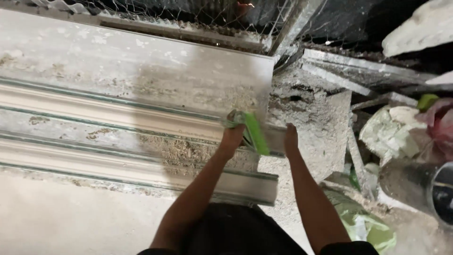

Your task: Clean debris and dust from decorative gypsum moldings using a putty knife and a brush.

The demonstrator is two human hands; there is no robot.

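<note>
— Both hands are working at the near end of the long moulded strips. What is the left hand (232, 137) doing?

— It is gripping a bright green flat-bladed tool (254, 133), fingers closed round the handle end, with the blade slanting down and to the right. The tool is lying against the end of the upper pale moulded plaster strip with thin green edging (118, 111).

— And the right hand (290, 138)?

— It is sitting just beside the tool, to its right, pressing on the cut end of that same strip. I cannot tell whether its fingers are curled or spread; they are pointing away from the camera and blurring a little.

— What is lying around the strips?

— A second pale moulded strip (141, 165) is running parallel below the first, ending nearer the person. Between them a patch of sandy crumbled debris (184, 151) is showing. Above, a broad grey dusty flat board (132, 66) is stretching across, and beyond it some wire mesh (188, 12) is hanging in the dark.

— And on the right?

— A rough grey plaster-crusted slab (321, 123) is lying right of the hands. Farther right, well apart, a crumpled whitish bag (391, 130) and a green plastic bag (365, 222) are resting among rubble, with a dark round pipe end (436, 189) showing at the edge.
</note>
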